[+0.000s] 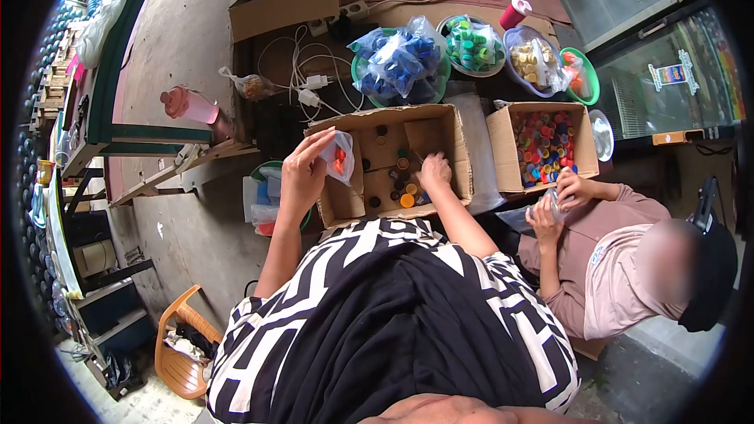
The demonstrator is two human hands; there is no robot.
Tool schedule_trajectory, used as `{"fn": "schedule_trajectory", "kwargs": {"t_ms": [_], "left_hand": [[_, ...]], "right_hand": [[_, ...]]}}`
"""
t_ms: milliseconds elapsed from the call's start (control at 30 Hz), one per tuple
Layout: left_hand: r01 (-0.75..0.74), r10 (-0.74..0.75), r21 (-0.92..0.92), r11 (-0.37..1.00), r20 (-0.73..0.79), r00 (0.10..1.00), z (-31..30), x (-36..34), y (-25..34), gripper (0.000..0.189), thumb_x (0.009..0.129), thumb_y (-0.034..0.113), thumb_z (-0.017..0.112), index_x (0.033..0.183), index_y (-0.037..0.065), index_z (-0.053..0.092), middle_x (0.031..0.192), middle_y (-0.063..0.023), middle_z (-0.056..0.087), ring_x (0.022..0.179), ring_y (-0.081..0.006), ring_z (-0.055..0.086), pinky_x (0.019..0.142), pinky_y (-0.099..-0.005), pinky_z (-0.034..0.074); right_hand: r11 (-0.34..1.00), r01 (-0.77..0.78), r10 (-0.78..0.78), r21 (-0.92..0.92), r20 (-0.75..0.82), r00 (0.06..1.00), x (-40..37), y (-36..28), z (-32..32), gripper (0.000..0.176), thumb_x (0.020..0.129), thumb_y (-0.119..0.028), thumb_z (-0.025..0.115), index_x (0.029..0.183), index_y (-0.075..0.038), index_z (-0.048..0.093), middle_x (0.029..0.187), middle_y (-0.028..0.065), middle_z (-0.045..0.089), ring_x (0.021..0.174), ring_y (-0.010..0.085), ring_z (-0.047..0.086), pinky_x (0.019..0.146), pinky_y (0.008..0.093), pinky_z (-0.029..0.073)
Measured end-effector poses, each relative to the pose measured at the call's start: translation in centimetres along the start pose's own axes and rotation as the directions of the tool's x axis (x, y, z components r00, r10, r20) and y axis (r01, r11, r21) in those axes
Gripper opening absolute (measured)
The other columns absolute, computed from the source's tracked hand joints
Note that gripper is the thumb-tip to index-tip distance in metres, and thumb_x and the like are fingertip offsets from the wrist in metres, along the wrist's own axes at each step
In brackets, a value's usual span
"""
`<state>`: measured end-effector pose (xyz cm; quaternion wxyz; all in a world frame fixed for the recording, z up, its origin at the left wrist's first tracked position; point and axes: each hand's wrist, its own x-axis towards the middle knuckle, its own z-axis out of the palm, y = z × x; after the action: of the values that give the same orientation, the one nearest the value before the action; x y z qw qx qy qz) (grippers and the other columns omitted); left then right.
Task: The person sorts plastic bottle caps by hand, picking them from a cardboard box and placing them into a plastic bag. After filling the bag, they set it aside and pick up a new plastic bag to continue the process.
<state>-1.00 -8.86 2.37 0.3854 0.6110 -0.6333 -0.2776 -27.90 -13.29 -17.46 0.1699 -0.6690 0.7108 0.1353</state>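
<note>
My left hand (pixel 308 168) is closed on the edge of a small clear plastic bag (pixel 345 155) with orange-red bottle caps inside, held above the left side of an open cardboard box (pixel 338 204). Inside that box lie loose bottle caps in several colours, among them a yellow bottle cap (pixel 407 201) and a dark bottle cap (pixel 382 131). My right hand (pixel 436 172) reaches into the box at the right, beside the caps, its fingers curled downward. Whatever those fingertips hold, if anything, is too small to make out.
Right of me, a person (pixel 628 259) handles a clear bag by a second cardboard box (pixel 506 149) full of mixed caps. Behind stand bowls of bagged caps, including blue caps (pixel 400 58) and green caps (pixel 475 45). White cables (pixel 302 70) lie at the back left.
</note>
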Motion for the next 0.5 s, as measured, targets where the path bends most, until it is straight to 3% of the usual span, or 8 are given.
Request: {"fn": "schedule_trajectory", "kwargs": {"t_ms": [100, 133, 167, 267, 367, 400, 433, 500], "left_hand": [[-0.054, 0.054, -0.016, 0.998, -0.024, 0.998, -0.2, -0.3, -0.4, 0.054, 0.072, -0.015, 0.045, 0.117, 0.007, 0.063, 0.119, -0.0077, 0.064, 0.085, -0.0195, 0.065, 0.067, -0.0266, 0.049], [-0.027, 0.026, -0.024, 0.999, -0.024, 0.999, -0.3, -0.4, -0.4, 0.053, 0.072, -0.015, 0.045, 0.117, 0.007, 0.064, 0.118, -0.0077, 0.064, 0.085, -0.0189, 0.065, 0.067, -0.0262, 0.049], [0.0, -0.001, -0.034, 0.999, -0.023, 1.0, -0.5, -0.6, -0.4, 0.053, 0.072, -0.015, 0.045, 0.117, 0.007, 0.064, 0.118, -0.0077, 0.064, 0.084, -0.0183, 0.065, 0.067, -0.0258, 0.049], [0.017, -0.019, -0.045, 0.999, -0.033, 0.999, -0.7, -0.8, -0.7, 0.053, 0.072, -0.015, 0.045, 0.116, 0.006, 0.064, 0.117, -0.0078, 0.065, 0.085, -0.0169, 0.064, 0.067, -0.025, 0.048], [-0.034, 0.031, -0.043, 0.998, -0.063, 0.998, -0.2, -0.9, -1.1, 0.052, 0.072, -0.015, 0.045, 0.116, 0.005, 0.064, 0.116, -0.008, 0.065, 0.084, -0.0161, 0.064, 0.067, -0.0249, 0.048], [-0.081, 0.079, -0.022, 0.996, -0.069, 0.994, -0.1, -0.9, -1.1, 0.052, 0.072, -0.015, 0.044, 0.116, 0.005, 0.064, 0.115, -0.0084, 0.065, 0.083, -0.0161, 0.064, 0.067, -0.025, 0.047], [-0.09, 0.088, -0.03, 0.995, -0.067, 0.994, 0.0, -0.9, -0.9, 0.052, 0.072, -0.015, 0.044, 0.116, 0.005, 0.064, 0.115, -0.0084, 0.065, 0.083, -0.0161, 0.064, 0.067, -0.025, 0.047], [-0.086, 0.085, -0.026, 0.996, -0.056, 0.995, 0.1, -1.1, -0.5, 0.052, 0.072, -0.015, 0.044, 0.115, 0.006, 0.064, 0.115, -0.0086, 0.065, 0.084, -0.0164, 0.064, 0.068, -0.025, 0.047]], "right_hand": [[0.988, 0.027, -0.042, 0.153, 0.089, 0.995, -0.3, 1.3, -1.8, 0.062, 0.069, -0.034, 0.081, 0.114, 0.0, 0.056, 0.117, 0.0199, 0.052, 0.108, 0.0346, 0.057, 0.086, 0.0423, 0.053], [0.984, 0.086, -0.104, 0.158, 0.106, 0.989, -0.6, 2.1, -1.8, 0.053, 0.075, -0.027, 0.076, 0.116, -0.001, 0.053, 0.117, 0.0203, 0.052, 0.106, 0.0365, 0.057, 0.089, 0.0448, 0.051], [0.984, 0.084, -0.101, 0.157, 0.103, 0.99, -0.8, 2.5, -1.3, 0.053, 0.075, -0.027, 0.076, 0.116, -0.001, 0.053, 0.117, 0.0203, 0.052, 0.106, 0.0365, 0.057, 0.089, 0.0448, 0.051], [0.995, 0.079, -0.08, 0.068, 0.021, 0.997, -1.9, 3.3, 0.0, 0.035, 0.08, -0.008, 0.062, 0.114, -0.002, 0.053, 0.116, 0.0205, 0.052, 0.106, 0.0368, 0.058, 0.086, 0.0429, 0.052], [0.997, 0.079, -0.08, 0.017, 0.106, 0.991, -3.3, 2.7, -0.3, 0.057, 0.073, -0.022, 0.077, 0.119, -0.003, 0.049, 0.12, 0.0188, 0.049, 0.108, 0.0356, 0.056, 0.087, 0.0418, 0.052], [0.994, 0.082, -0.091, 0.07, 0.141, 0.986, -3.8, 2.5, -1.1, 0.074, 0.067, -0.031, 0.082, 0.124, -0.003, 0.046, 0.122, 0.0189, 0.047, 0.112, 0.0378, 0.053, 0.09, 0.0425, 0.051], [0.991, 0.042, -0.067, 0.127, 0.201, 0.977, -4.0, 2.3, -1.9, 0.076, 0.07, -0.038, 0.08, 0.128, -0.003, 0.044, 0.127, 0.0203, 0.046, 0.115, 0.0385, 0.051, 0.093, 0.0444, 0.049], [0.943, 0.054, -0.104, 0.328, 0.135, 0.985, -3.8, 3.0, -1.8, 0.073, 0.074, -0.044, 0.075, 0.127, -0.002, 0.047, 0.128, 0.0209, 0.048, 0.118, 0.0345, 0.051, 0.094, 0.0438, 0.047]]}}
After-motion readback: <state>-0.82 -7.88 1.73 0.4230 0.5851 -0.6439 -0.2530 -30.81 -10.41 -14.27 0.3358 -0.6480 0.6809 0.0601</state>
